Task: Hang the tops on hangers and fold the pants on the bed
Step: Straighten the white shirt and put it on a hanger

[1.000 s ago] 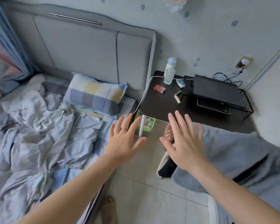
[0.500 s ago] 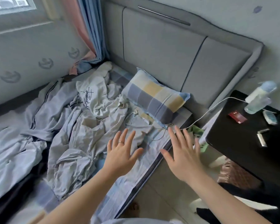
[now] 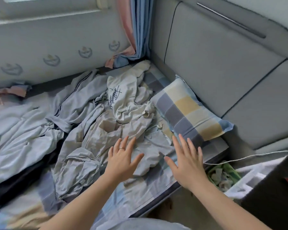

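A heap of crumpled clothes lies on the bed (image 3: pixel 33 211). A white top with dark script print (image 3: pixel 123 97) sits at the back of the heap. A beige-grey garment (image 3: pixel 93 143) spreads in front of it. A grey garment with dark stripes (image 3: pixel 76 100) lies to the left, and a dark garment (image 3: pixel 18 181) shows beneath. My left hand (image 3: pixel 122 161), wearing a ring, hovers flat with spread fingers over the beige-grey garment's near edge. My right hand (image 3: pixel 186 161) is held flat above the bed's right edge, holding nothing. No hangers are visible.
A checked pillow (image 3: pixel 188 112) leans against the grey padded headboard (image 3: pixel 223 63). A white cable (image 3: pixel 249 156) runs to a dark bedside table (image 3: pixel 276 188). A green bin (image 3: pixel 223 175) stands between bed and table. Curtains (image 3: pixel 136 30) hang in the corner.
The view has swung left from the bedside table and floor onto the bed. Both hands stayed flat with fingers spread and now hover over the clothes heap near the pillow.
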`<state>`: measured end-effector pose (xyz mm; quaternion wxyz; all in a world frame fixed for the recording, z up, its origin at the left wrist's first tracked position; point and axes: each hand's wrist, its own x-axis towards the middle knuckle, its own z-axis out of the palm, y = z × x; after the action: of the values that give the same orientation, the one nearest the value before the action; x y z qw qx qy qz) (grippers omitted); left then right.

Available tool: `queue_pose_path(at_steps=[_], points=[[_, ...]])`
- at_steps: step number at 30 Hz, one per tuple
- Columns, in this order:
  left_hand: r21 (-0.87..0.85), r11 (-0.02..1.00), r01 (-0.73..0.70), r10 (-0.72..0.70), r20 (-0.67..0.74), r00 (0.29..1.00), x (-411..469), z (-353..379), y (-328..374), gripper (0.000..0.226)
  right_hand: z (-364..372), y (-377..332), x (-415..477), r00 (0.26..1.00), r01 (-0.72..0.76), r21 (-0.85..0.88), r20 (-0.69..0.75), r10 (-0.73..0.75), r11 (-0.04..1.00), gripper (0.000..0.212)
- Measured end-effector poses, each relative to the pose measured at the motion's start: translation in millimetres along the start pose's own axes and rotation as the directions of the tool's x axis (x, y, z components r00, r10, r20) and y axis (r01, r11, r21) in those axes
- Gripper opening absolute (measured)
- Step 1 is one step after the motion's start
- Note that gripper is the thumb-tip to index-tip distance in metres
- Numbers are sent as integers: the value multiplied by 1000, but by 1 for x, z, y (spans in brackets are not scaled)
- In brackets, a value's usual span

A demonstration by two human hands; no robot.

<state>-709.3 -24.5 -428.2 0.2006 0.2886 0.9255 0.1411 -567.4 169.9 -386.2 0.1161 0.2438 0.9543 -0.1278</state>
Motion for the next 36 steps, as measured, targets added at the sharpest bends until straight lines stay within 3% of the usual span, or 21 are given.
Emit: queue_pose_path(at_steps=[3,7,12,15,20,25,31,36], points=[[-15,998,60,-60,-1,998,34,-1,18,84,-10,22,39,998,48,1,50,-48,999,79],[-43,994,104,-103,13,995,70,0,31,72,-21,40,81,993,75,11,87,-76,997,75],[-77,992,105,-108,-43,993,140,16,9,80,-1,40,152,993,111,-6,48,-111,994,79],[-105,987,118,-127,-81,989,185,28,-24,74,20,20,204,995,96,32,2,-96,995,76],[-86,987,133,-135,-22,991,250,17,-100,95,41,-44,285,997,72,54,-31,-70,996,76],[-86,985,148,-150,-16,989,280,-22,-153,97,38,-105,339,997,78,35,-22,-77,996,75],[-87,983,161,-168,-84,982,321,-47,-187,72,30,-142,387,988,152,-29,0,-152,988,74],[-77,970,229,-236,-94,967,356,-50,-201,76,33,-143,446,971,233,-60,71,-228,971,74]])
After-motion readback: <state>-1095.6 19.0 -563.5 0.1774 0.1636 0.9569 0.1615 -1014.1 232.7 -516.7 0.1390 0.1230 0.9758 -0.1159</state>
